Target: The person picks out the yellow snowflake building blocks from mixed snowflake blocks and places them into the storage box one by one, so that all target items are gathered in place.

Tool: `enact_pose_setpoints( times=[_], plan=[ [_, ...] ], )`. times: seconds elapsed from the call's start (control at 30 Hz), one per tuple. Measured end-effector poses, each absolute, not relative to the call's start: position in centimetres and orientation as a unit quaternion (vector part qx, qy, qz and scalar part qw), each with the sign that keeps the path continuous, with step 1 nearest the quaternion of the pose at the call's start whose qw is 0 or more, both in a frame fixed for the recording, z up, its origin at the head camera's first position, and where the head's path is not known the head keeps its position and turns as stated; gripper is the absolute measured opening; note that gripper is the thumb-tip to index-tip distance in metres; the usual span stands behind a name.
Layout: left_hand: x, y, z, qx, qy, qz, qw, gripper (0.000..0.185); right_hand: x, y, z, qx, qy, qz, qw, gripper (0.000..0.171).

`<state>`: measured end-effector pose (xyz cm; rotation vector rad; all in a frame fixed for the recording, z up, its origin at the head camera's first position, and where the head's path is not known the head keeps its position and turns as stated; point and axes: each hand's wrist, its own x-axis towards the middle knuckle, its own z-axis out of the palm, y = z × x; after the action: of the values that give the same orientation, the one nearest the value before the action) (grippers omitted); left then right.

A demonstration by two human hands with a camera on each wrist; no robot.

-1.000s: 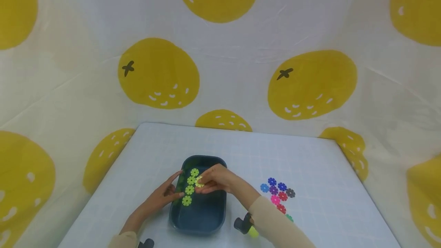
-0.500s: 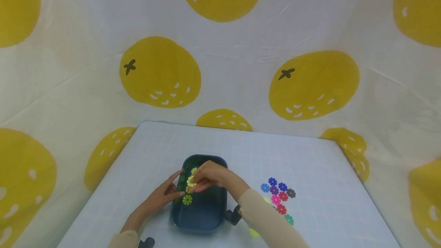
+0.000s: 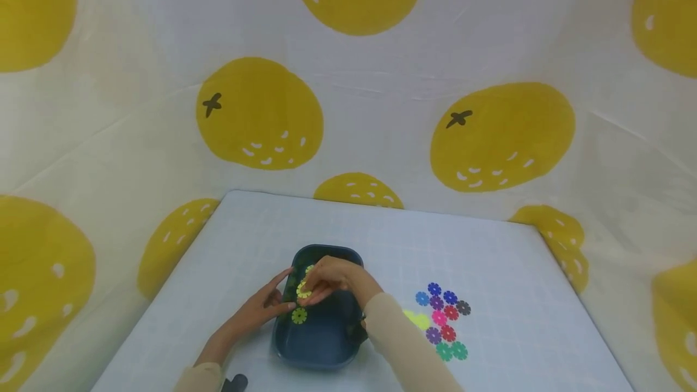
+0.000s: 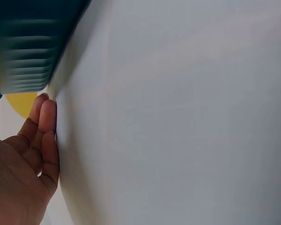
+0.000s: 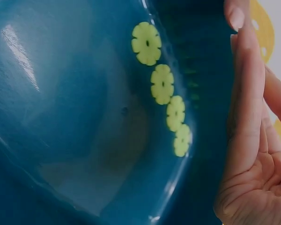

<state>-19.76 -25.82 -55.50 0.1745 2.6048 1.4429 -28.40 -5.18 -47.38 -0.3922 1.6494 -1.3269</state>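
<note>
A dark blue tray (image 3: 321,343) stands on the table, with a row of yellow-green notched interlocking discs (image 3: 299,316) along its left side. My left hand (image 3: 258,310) touches the tray's left rim with spread thumb and forefinger. In the left wrist view, that hand's other fingers (image 4: 48,117) lie loosely beside the tray's outer wall. Above the row, my right hand (image 3: 332,277) pinches a brighter yellow interlocking disc (image 3: 302,290) and hides part of the row. In the right wrist view several discs (image 5: 162,84) lie flat in the tray; the pinched one is not visible there.
Right of the tray lies a loose group of discs: yellow (image 3: 418,320), blue (image 3: 434,289), purple (image 3: 433,336), pink (image 3: 438,318), red (image 3: 448,333), green (image 3: 459,350) and dark grey (image 3: 463,308). A fruit-print cloth (image 3: 376,132) hangs behind the white table (image 3: 490,271).
My right hand has moved left with the pinched disc, from beside the row to over it. The left hand stays at the tray's rim. The head view has shifted slightly.
</note>
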Motion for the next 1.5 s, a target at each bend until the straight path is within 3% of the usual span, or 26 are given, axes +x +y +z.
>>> enact_pose_setpoints(
  times=[0.5, 0.87, 1.5],
  plan=[
    [-20.1, -25.4, -55.6, 0.065, 0.871, 0.480, 0.081, 0.074, -28.3, -5.5, -49.4, -0.147, 0.677, -0.500, 0.520, 0.011],
    [-19.2, -24.7, -53.4, 0.067, 0.869, 0.484, 0.083, 0.075, -27.7, -6.0, -50.2, -0.164, 0.668, -0.445, 0.573, 0.014],
    [-19.6, -25.6, -55.5, 0.051, 0.874, 0.477, 0.070, 0.074, -26.9, -7.2, -50.8, -0.151, 0.704, -0.373, 0.586, 0.012]
  ],
)
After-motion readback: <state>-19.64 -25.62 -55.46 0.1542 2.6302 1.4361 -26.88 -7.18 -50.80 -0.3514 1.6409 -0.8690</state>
